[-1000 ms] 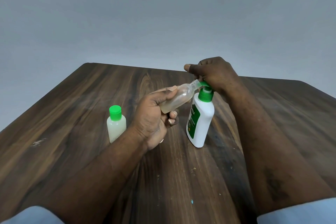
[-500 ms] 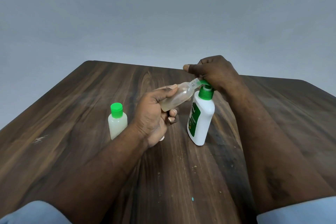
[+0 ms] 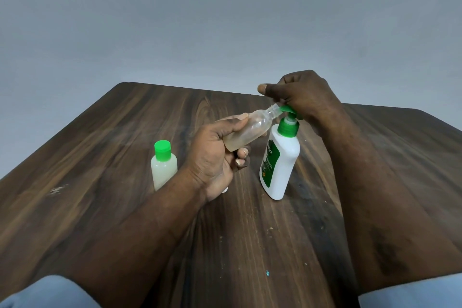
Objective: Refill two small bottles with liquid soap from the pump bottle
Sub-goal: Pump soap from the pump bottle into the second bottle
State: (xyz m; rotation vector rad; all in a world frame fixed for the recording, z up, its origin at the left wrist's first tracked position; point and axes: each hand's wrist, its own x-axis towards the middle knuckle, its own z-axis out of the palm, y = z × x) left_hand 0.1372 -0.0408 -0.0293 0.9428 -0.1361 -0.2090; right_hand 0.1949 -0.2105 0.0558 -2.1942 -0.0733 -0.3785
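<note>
Pump bottle [image 3: 280, 160]: right hand [image 3: 303, 97] lets pump head rise since last stroke; left hand [image 3: 212, 155] grips open small bottle [image 3: 247, 130] at spout, part-filled.

Capped bottle [image 3: 163, 166] stands left of pump bottle [image 3: 280, 162]; table [image 3: 100, 207] beneath.

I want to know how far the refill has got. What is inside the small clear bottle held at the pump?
A little pale liquid pools at the low end of the small clear bottle; the rest looks empty. The left hand covers part of it.

A bare staged spot is showing: a dark wood-grain counter [image 3: 100, 157] sitting against a plain grey wall [image 3: 225, 20].
</note>
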